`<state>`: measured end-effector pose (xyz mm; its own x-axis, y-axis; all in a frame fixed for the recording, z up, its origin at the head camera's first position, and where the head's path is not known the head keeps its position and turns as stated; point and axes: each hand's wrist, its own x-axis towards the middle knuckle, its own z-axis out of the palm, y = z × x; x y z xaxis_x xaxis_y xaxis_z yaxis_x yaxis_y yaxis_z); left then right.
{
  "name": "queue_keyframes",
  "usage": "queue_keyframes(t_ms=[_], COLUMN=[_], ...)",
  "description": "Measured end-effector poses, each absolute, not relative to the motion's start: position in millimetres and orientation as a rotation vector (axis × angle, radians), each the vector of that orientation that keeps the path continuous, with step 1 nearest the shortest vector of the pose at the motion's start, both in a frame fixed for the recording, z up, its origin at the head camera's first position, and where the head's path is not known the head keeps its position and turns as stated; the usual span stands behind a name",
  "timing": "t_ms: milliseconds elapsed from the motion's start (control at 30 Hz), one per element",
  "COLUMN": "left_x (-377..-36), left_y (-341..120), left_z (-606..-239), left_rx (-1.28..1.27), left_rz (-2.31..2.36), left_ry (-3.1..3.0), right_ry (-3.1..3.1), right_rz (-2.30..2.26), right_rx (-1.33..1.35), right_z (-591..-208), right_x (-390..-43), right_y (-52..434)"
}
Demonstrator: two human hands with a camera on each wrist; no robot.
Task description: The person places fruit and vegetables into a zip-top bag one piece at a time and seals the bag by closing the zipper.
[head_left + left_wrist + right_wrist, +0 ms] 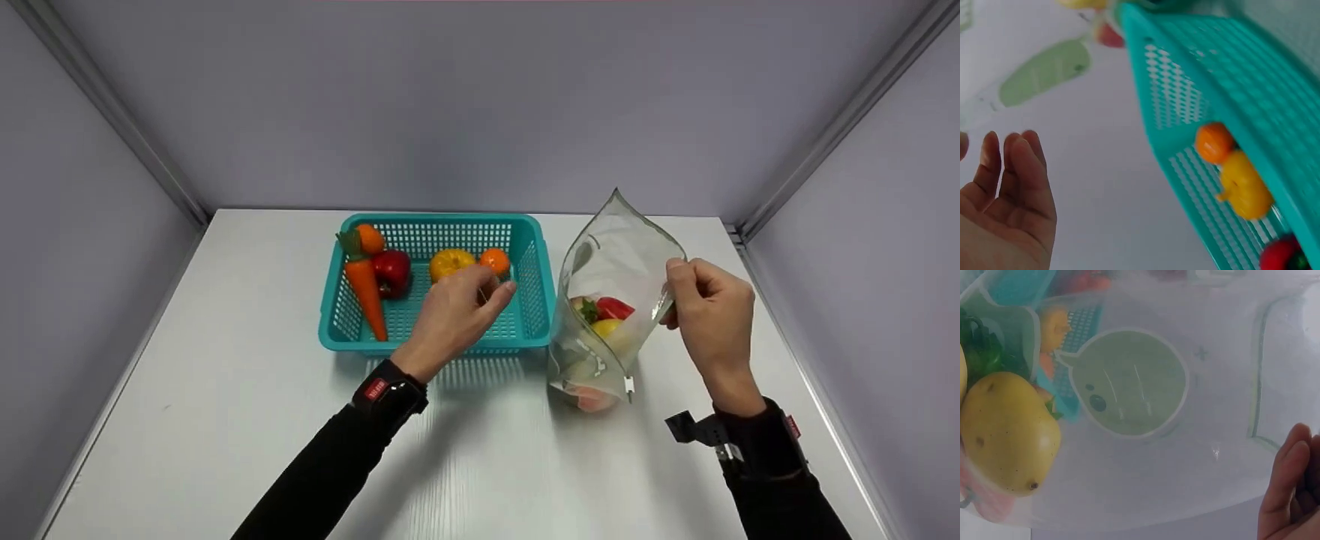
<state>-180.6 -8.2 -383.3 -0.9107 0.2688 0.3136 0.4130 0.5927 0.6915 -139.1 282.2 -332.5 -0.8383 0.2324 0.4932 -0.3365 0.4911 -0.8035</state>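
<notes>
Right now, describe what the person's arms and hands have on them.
Both hands are bare. The left hand comes out of a long black sleeve, with a black wrist strap bearing a small red label. The right hand has the same black sleeve, a black strap and a small black bracket sticking out sideways.

You're in a lab-type recording booth, not a home or kitchen: plain grey-lilac wall panels (480, 105) on three sides w/ bare aluminium corner rails (112, 112), a white laminate tabletop (225, 375), no furniture or decor. Your props look like plastic toy produce in a teal perforated plastic basket (439, 225), and you've got black camera straps (390, 394) on both wrists, i.e. a data-capture setup.
</notes>
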Motion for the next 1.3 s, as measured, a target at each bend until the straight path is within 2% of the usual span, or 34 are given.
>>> queue_keyframes(t_ms=[167, 500, 867, 1300], left_x=[-190, -222, -255, -264], left_y=[-32, -82, -120, -138], left_z=[-400, -415, -426, -448], left_rx=[-0.429, -0.042, 0.087, 0.057], left_rz=[-0.999, -1.063, -0.715, -0.193], left_ry=[-2.750, -2.779, -2.869, -2.899], right_ry=[-2.185, -2.183, -2.189, -2.197], right_rz=[1.343, 1.358, 1.352, 1.380], right_rx=[0.082, 0.101, 0.058, 0.036], right_z=[-332, -334, -338, -344], right_x=[-138, -137, -130, -127], right_y=[282, 281, 285, 283])
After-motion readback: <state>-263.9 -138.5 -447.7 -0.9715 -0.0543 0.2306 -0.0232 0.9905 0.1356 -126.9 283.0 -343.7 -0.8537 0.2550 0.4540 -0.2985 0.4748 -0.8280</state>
